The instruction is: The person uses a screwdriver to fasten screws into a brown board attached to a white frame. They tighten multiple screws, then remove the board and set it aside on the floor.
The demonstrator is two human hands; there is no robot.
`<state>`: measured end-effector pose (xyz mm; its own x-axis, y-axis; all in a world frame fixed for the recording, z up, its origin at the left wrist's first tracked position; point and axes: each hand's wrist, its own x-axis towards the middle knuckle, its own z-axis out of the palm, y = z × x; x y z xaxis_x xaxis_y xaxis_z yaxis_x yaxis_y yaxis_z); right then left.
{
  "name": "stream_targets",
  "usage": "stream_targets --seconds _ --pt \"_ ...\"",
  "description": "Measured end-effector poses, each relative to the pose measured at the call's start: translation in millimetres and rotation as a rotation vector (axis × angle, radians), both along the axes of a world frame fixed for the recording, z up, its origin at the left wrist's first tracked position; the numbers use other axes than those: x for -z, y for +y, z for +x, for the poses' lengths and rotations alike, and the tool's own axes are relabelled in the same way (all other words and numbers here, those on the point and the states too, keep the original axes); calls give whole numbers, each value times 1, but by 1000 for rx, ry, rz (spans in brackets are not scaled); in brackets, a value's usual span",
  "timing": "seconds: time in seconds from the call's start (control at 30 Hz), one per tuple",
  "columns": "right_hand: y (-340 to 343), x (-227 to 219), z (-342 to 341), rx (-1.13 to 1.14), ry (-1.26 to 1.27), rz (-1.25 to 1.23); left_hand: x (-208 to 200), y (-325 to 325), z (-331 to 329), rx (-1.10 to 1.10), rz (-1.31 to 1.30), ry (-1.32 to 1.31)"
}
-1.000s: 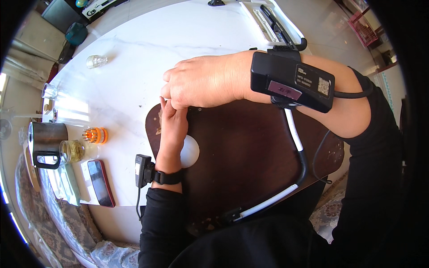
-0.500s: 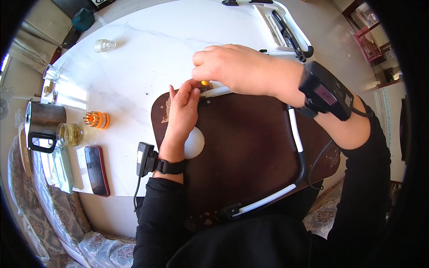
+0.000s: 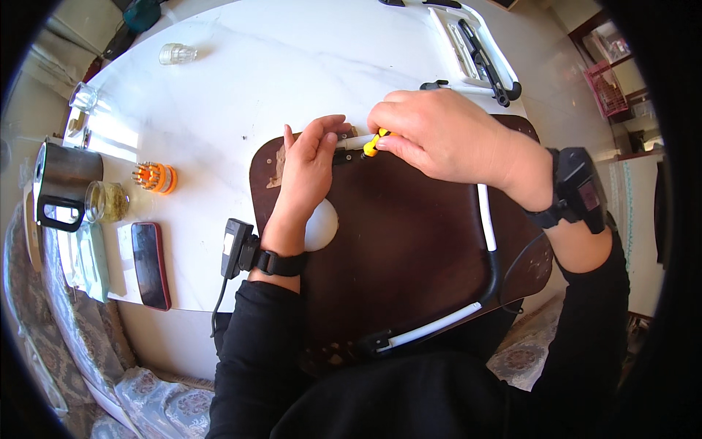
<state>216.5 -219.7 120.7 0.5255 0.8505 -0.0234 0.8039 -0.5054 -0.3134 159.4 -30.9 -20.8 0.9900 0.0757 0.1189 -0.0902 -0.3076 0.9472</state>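
A dark brown board with a folding frame of white and black tubes lies underside up across my lap and the table edge. My right hand is closed around a small yellow-and-black screwdriver over the board's far edge. Its tip points down near a dark bracket at the end of the white tube. Just left of it, my left hand has its fingers stretched toward the bracket, thumb apart, and I see nothing held in it. Beside the left wrist is a round white area; whether hole or object, I cannot tell.
On the white marble-patterned table at left stand an orange bit holder, a glass jar, a steel kettle and a red-edged phone. A glass lies farther back. A white tray-like part sits far right.
My right hand has drawn right and toward me with the screwdriver, away from my left fingers. More of the bracket and screwdriver now shows. The left hand has spread slightly.
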Motion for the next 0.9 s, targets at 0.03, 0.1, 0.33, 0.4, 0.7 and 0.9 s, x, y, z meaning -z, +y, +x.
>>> stream_targets --seconds 0.03,0.1,0.33,0.4,0.7,0.9 --pt "0 7 -1 -14 -9 61 0 0 0 0 6 0" --pt "-1 20 -2 40 14 73 0 0 0 -3 -13 -4" --pt "-1 34 2 10 -55 136 0 -1 0 -11 -13 -3" --pt "0 33 3 11 -61 106 -1 -1 0 -14 -7 -4" --pt "5 31 2 -9 -35 74 0 -1 0 -14 4 -9" --pt "11 26 8 -111 -119 36 0 1 1 -7 18 20"
